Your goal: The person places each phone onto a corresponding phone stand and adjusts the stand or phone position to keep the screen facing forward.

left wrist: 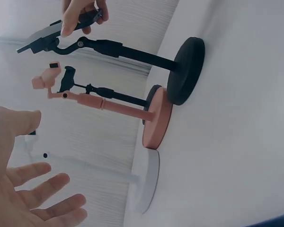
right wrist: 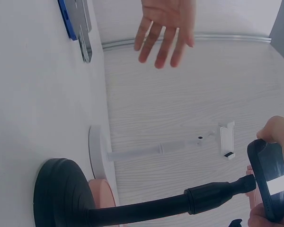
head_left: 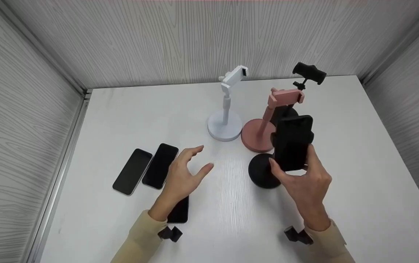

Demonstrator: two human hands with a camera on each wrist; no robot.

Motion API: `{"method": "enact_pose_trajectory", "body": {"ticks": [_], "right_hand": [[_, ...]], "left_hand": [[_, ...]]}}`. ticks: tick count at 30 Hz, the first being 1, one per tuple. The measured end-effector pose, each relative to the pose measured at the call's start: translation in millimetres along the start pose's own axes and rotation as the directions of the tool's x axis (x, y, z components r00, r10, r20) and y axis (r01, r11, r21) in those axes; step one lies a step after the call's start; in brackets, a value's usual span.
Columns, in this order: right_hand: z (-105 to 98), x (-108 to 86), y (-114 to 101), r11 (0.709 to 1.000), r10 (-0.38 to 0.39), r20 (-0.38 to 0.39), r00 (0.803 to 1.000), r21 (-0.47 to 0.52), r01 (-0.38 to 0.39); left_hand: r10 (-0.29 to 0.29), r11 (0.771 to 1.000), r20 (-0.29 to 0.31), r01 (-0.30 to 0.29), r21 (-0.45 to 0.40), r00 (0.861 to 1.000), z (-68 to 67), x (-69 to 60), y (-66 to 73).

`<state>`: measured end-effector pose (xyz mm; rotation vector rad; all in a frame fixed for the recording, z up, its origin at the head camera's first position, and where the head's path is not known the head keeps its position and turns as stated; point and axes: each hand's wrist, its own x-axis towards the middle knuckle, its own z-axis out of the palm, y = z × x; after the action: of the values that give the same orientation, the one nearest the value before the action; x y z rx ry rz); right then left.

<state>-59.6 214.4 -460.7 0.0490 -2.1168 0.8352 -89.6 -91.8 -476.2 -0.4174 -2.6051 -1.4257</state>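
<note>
My right hand (head_left: 308,182) grips the lower end of a black smartphone (head_left: 292,140), thumb on one side and fingers on the other. The phone lies tilted against the holder of a black phone stand (left wrist: 146,56); the holder's ends show at both of its long sides. That stand's round base (head_left: 262,171) rests on the table. My left hand (head_left: 182,179) hovers with spread, slightly bent fingers and holds nothing. Beneath its wrist is a dark phone (head_left: 181,212), partly covered by the arm. Two more phones, one dark (head_left: 160,166) and one grey-black (head_left: 132,171), lie to its left.
Behind the phone stands a pink phone stand (head_left: 259,136), with a white phone stand (head_left: 225,126) to its left. A second black phone stand (head_left: 309,73) is at the back right, its base partly hidden. Wood-grain panels (head_left: 180,44) enclose the white table (head_left: 140,117).
</note>
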Motion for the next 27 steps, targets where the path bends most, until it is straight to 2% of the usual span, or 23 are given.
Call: {"method": "enact_pose_trajectory", "body": {"ticks": [6, 12, 21, 27], "right_hand": [[-4, 1.3, 4, 1.0, 0.011, -0.011, 1.0, -0.019, -0.011], [-8, 2.5, 7, 1.0, 0.012, -0.003, 1.0, -0.011, -0.012], [-13, 4.4, 11, 0.999, 0.026, -0.013, 1.0, -0.019, -0.026], [-17, 6.2, 14, 0.999, 0.035, -0.027, 0.999, -0.024, -0.035]], "left_hand": [[-0.044, 0.986, -0.045, 0.05, 0.159, 0.998, -3.4, -24.1, -13.0], [-0.12, 0.951, -0.079, 0.138, 0.277, 0.99, -8.2, -46.8, -26.6], [-0.151, 0.89, -0.134, 0.194, 0.414, 0.979, -10.1, -76.7, -40.2], [-0.247, 0.851, -0.124, 0.277, 0.445, 0.961, -10.7, -86.2, -43.4]]}}
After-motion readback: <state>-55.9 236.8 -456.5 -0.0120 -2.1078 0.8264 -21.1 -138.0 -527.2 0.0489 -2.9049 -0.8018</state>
